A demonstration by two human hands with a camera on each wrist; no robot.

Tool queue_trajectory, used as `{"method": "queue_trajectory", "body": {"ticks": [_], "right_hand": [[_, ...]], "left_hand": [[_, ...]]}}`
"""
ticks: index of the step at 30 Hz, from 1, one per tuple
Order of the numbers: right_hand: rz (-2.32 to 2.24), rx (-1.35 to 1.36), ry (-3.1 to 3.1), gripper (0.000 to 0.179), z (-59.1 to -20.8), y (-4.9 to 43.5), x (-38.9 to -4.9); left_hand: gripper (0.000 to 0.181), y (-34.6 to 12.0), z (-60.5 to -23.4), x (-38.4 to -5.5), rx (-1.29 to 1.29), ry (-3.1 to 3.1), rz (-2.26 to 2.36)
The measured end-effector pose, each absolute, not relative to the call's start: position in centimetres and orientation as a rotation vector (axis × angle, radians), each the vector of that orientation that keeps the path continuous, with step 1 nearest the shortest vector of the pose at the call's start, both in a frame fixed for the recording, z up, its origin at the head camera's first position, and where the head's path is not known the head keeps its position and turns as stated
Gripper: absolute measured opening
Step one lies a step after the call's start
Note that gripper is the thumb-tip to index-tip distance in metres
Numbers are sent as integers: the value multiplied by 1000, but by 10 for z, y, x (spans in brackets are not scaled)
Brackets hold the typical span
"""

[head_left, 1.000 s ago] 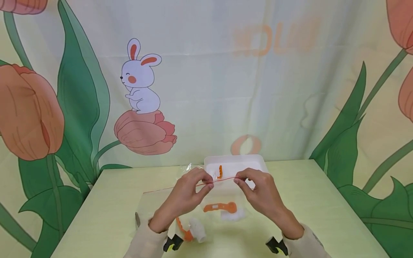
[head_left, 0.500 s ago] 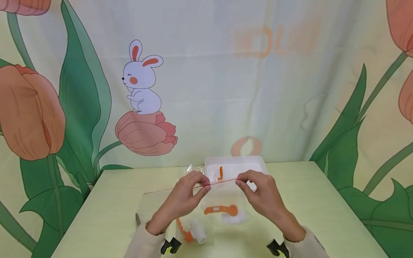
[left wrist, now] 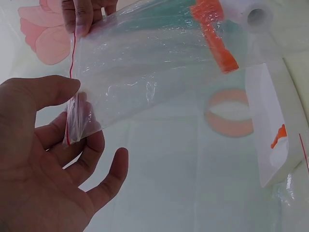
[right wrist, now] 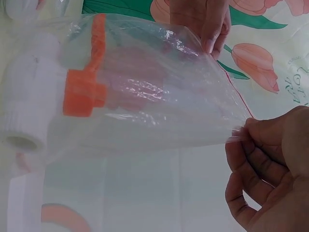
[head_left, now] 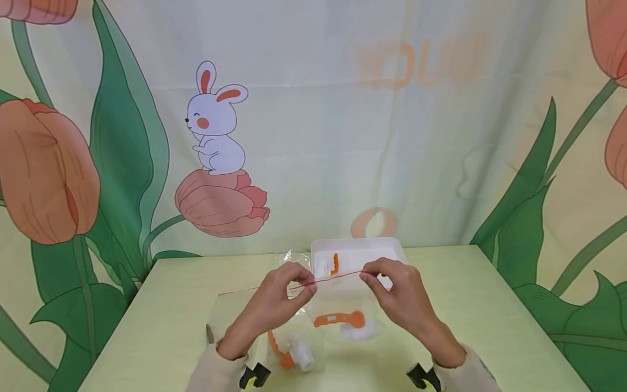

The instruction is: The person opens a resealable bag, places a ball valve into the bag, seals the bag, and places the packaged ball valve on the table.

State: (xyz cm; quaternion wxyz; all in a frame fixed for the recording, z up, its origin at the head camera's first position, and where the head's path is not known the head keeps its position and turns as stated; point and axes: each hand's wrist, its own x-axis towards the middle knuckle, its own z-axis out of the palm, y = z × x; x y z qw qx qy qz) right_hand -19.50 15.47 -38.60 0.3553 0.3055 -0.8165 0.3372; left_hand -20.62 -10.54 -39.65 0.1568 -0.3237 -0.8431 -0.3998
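Observation:
Both hands hold up a clear zip bag (left wrist: 140, 72) by its red-striped mouth (head_left: 338, 276). My left hand (head_left: 284, 291) pinches the red strip between thumb and index finger; in the left wrist view its other fingers spread behind the plastic. My right hand (head_left: 399, 294) pinches the strip's other end, its remaining fingers bent in the right wrist view. Down in the bag lie an orange lever-shaped piece (right wrist: 79, 94) and a white tubular fitting (right wrist: 31, 92). In the head view the orange lever (head_left: 340, 319) shows through the film below the hands.
On the table, another clear bag (head_left: 232, 305) lies left, near an orange piece (head_left: 281, 356) and a white fitting (head_left: 305, 356). Behind the hands stands a white tray (head_left: 352, 242) with a small orange part (head_left: 335, 263). A thin grey object (head_left: 209, 333) lies by the left sleeve.
My left hand has slid slightly left and toward me, my right slightly right, so more red strip shows between them. The lever in the bag has shifted a little right.

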Motion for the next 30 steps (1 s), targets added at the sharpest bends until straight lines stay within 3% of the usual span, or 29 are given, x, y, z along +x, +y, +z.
{"method": "queue_trajectory", "body": {"ticks": [30], "right_hand": [[866,776,-2097,13,-383,157,-195]], "left_hand": [[4,-115,-398,-205,-898,-2420,-1166]]}}
